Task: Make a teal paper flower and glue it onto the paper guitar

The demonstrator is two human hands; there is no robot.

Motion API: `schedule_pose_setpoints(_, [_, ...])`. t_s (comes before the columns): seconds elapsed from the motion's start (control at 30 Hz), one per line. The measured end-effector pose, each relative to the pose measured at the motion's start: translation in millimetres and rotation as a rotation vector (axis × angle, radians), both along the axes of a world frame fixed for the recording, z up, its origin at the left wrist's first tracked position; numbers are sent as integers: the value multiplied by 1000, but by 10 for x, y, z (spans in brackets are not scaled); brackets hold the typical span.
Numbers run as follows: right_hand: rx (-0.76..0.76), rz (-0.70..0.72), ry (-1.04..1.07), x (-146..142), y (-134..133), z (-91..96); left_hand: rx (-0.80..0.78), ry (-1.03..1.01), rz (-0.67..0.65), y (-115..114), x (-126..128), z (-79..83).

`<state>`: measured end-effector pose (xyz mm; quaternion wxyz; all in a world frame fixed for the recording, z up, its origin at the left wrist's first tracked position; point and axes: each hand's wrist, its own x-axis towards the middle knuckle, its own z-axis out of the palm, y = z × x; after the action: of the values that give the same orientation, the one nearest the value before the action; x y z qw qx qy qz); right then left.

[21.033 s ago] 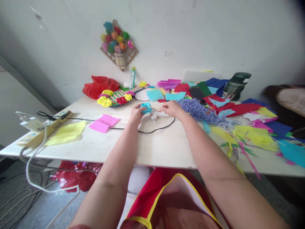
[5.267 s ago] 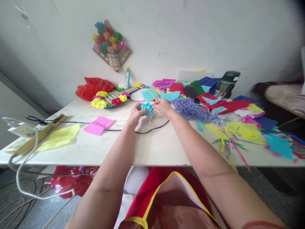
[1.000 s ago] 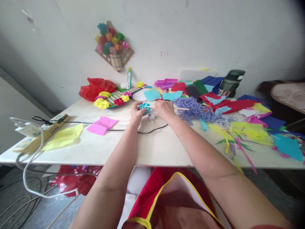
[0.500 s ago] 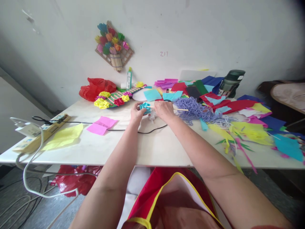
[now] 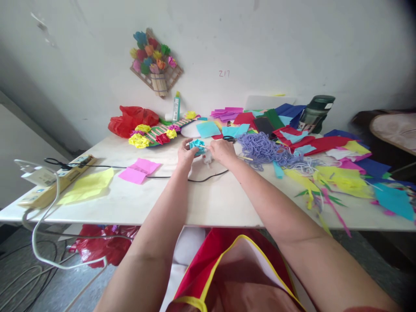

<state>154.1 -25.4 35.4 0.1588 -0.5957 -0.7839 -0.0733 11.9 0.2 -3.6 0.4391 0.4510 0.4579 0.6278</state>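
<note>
Wall (image 5: 276,52): pale, with a handwritten number (image 5: 224,73) in thin reddish strokes.
Table (image 5: 224,199): white-topped, coloured paper (image 5: 344,180) scattered across its right side, a yellow sheet (image 5: 87,185) and a pink sheet (image 5: 138,171) at left.
Wall flowers (image 5: 158,82): colourful paper blooms above a bundle of sticks, on a diamond-shaped lattice.
Power strip (image 5: 56,182): yellowish, at the table's left end; a white plug (image 5: 38,177) in it bears print too faint to read.
Yarn (image 5: 263,147): a tangled purple heap, just right of the right hand.
Bottle (image 5: 316,110): dark green, tilted, with a small pale label near the lid; lettering unreadable.
Right hand (image 5: 223,151): fingers gripping a stick, its far end poking out toward the yarn.
Left hand (image 5: 185,152): thumb and fingers pinching a blue paper flower.
Tube (image 5: 176,108): teal with a yellow cap, standing near the wall; its printed panel is too small to make out.
Blue paper flower (image 5: 196,145): crumpled, at the left hand's fingertips, above the table's middle.
Stick (image 5: 246,158): pale and thin, its near end at the flower.
Number: reads "217".
</note>
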Motion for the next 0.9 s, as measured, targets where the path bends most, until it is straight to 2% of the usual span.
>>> schedule_pose_setpoints(0.43, [13, -87, 75, -35, 7, -14, -5, 20, -11, 3, 1, -13])
schedule_pose_setpoints(0.9, [-66, -6, 89, -5, 94, -77, 27, -63, -53, -39, -16, 22])
